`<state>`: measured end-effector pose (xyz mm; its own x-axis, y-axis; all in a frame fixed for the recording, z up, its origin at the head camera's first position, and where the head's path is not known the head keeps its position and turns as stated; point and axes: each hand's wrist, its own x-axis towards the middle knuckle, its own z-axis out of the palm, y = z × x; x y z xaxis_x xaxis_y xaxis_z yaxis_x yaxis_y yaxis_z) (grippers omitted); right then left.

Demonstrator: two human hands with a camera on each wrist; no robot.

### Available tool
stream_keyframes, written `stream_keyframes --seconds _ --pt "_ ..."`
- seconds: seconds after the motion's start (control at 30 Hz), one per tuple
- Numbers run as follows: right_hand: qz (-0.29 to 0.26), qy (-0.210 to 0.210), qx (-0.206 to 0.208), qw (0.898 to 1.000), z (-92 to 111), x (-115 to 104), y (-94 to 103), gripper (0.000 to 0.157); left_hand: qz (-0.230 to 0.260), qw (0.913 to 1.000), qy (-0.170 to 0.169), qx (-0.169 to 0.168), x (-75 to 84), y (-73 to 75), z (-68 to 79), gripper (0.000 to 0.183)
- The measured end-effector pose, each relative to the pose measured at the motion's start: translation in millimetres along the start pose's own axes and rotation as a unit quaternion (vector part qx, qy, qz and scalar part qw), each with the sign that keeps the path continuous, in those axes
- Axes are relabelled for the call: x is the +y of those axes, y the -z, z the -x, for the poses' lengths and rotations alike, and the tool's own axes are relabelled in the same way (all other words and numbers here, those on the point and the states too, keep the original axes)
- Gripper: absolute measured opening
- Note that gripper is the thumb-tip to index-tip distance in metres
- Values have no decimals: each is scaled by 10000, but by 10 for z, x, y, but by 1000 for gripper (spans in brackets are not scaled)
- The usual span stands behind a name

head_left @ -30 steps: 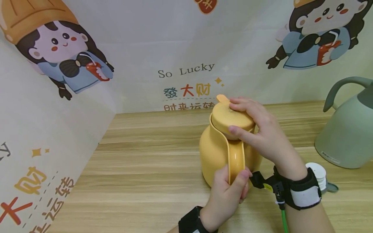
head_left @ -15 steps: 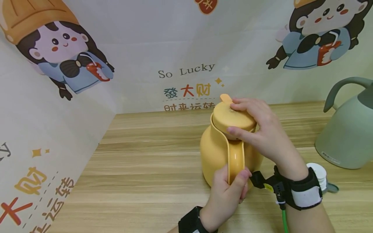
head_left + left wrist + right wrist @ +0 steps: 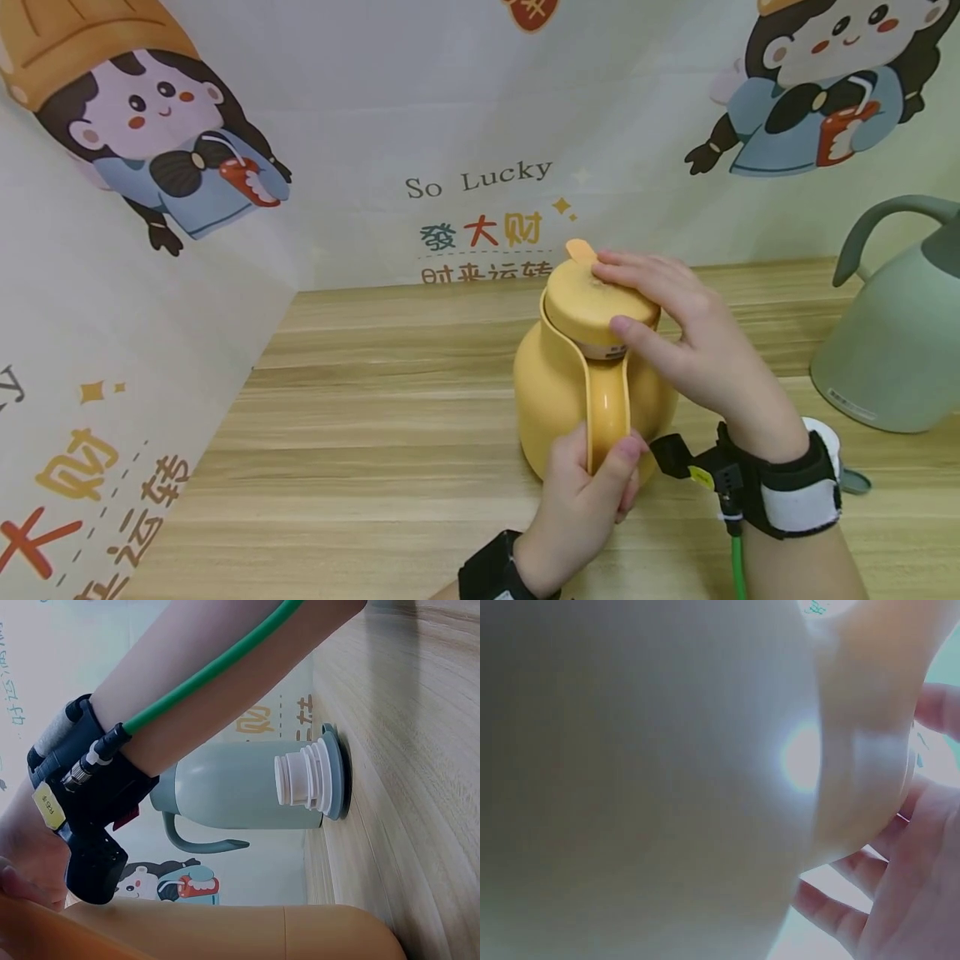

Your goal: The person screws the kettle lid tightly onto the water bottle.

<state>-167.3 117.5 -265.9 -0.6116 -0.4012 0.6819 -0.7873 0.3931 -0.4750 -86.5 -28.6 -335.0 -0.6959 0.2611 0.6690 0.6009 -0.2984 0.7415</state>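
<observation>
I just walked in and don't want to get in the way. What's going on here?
A person is handling a yellow pot that stands on the wooden table. The left hand grips its handle and the right hand rests on its lid. The lid sits on the pot; whether it is fastened I cannot tell. Off to the right, a pale green pot and a white and grey stopper stand on the table, neither being held.

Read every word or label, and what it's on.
"So Lucky": white printed backdrop.
"發大财": same.
"时来运转": same, bottom hidden.
"y", "大", "财", "运转": same, left side.
Too small, blurred or cropped: labels on rounded green kettle, beneath yellow round lid; yellow wrist tag; red emblem.
</observation>
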Motion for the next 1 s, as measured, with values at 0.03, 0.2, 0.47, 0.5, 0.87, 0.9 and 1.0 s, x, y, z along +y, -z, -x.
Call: stream_keyframes --seconds 0.03,0.2,0.47,0.5,0.87,0.9,1.0 --pt "4 21 -5 10000 -2 0 3 39 -29 10000 -23 -4 3 1 -1 16" --pt "78 -3 52 10000 -4 -8 1 40 -10 10000 0 9 14 0 -4 16" --pt "346 -200 382 9985 -7 -26 -52 44 -4 10000 74 47 23 -7 -7 15" --pt "373 -207 433 9981 -8 -25 -58 45 -4 10000 82 47 21 -8 -6 15" --pt "403 -418 699 9959 -34 -34 -118 44 97 9998 163 59 12 -13 1 18" --pt "360 -425 693 9960 -33 -31 -124 44 111 9998 170 61 11 -14 2 19" --pt "205 -397 652 9969 -28 -18 -144 43 129 9997 210 76 9 -19 9 19"
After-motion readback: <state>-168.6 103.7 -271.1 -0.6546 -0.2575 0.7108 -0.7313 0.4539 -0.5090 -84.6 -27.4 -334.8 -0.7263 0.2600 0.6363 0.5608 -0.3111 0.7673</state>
